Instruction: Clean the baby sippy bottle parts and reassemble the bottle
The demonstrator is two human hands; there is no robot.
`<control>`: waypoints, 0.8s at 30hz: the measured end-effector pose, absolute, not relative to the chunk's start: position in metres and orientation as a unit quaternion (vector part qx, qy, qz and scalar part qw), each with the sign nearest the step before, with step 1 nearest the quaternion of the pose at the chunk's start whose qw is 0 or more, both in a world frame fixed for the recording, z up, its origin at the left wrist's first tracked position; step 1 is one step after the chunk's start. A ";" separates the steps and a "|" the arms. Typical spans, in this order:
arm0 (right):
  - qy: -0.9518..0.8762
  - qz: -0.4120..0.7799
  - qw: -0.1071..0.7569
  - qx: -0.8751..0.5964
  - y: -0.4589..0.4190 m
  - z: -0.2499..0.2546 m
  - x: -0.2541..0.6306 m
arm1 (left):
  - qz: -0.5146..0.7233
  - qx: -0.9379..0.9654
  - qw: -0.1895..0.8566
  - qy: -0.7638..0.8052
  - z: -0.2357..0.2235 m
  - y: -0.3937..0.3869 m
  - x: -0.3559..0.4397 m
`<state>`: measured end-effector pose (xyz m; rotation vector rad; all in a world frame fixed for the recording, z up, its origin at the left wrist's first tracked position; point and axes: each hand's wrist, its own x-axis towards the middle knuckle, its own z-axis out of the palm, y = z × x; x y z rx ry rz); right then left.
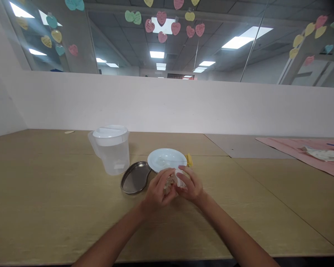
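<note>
My left hand [157,190] curls around a small clear, faceted-looking object [168,184] with brownish tints; its kind I cannot make out. Against its right side, my right hand [191,184] has its fingers closed on a small white piece [179,179], perhaps a lid or a cloth. Both hands meet in front of me above the table, and the fingers hide much of what they hold. Just beyond them lies a white plate [163,155] with something clear on it. A kidney-shaped metal tray [136,178] rests left of my left hand.
A clear lidded plastic jug [114,157] stands behind the metal tray. Something small and yellow [189,160] lies at the plate's right edge. On the far right, a pink cloth [284,146] carries a white item [323,153]. A white wall [167,105] backs the table.
</note>
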<state>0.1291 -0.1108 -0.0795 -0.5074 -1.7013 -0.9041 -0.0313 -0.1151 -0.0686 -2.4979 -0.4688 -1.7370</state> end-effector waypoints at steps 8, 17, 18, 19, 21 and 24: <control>-0.808 -0.288 0.479 -0.186 -0.115 -0.091 0.135 | -0.578 -0.797 0.052 -0.165 -0.059 -0.119 -0.034; -0.798 -0.319 0.482 -0.169 -0.117 -0.089 0.140 | -0.583 -0.755 -0.176 -0.243 -0.064 -0.122 -0.036; -0.795 -0.307 0.497 -0.168 -0.117 -0.089 0.140 | -0.610 -0.721 -0.210 -0.252 -0.065 -0.120 -0.036; -0.787 -0.286 0.518 -0.175 -0.116 -0.090 0.139 | -0.641 -0.681 -0.240 -0.260 -0.065 -0.115 -0.037; -0.749 -0.225 0.585 -0.213 -0.112 -0.092 0.138 | -0.694 -0.605 -0.272 -0.280 -0.063 -0.103 -0.042; -0.630 -0.117 0.701 -0.313 -0.101 -0.092 0.138 | -0.694 -0.593 -0.228 -0.338 -0.062 -0.081 -0.053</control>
